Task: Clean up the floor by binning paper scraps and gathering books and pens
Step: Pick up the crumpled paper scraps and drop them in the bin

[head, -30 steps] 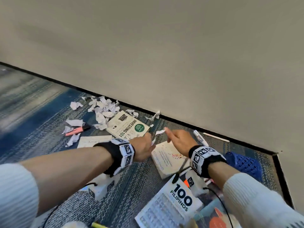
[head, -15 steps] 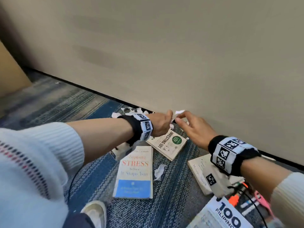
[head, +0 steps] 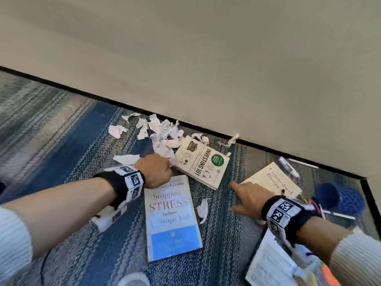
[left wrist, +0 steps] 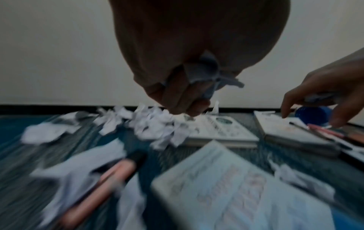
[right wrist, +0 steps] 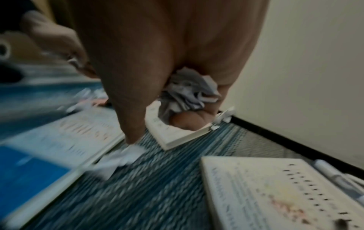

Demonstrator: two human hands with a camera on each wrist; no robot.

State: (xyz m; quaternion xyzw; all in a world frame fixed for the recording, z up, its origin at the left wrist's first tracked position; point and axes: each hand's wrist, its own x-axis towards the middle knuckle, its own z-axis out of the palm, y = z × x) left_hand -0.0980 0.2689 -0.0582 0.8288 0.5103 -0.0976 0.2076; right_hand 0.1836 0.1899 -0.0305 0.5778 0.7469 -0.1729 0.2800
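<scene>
- White crumpled paper scraps (left wrist: 204,73) sit clenched in the left hand (head: 156,171).
- Right hand (head: 246,198) grips more scraps (right wrist: 189,91), index extended over the carpet (head: 226,234).

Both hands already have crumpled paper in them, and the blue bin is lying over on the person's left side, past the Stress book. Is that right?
Not quite. The blue bin lies on the person's right side, past the right hand, as the head view shows. The rest holds: the wrist views show the left hand and the right hand each gripping crumpled paper.
</scene>
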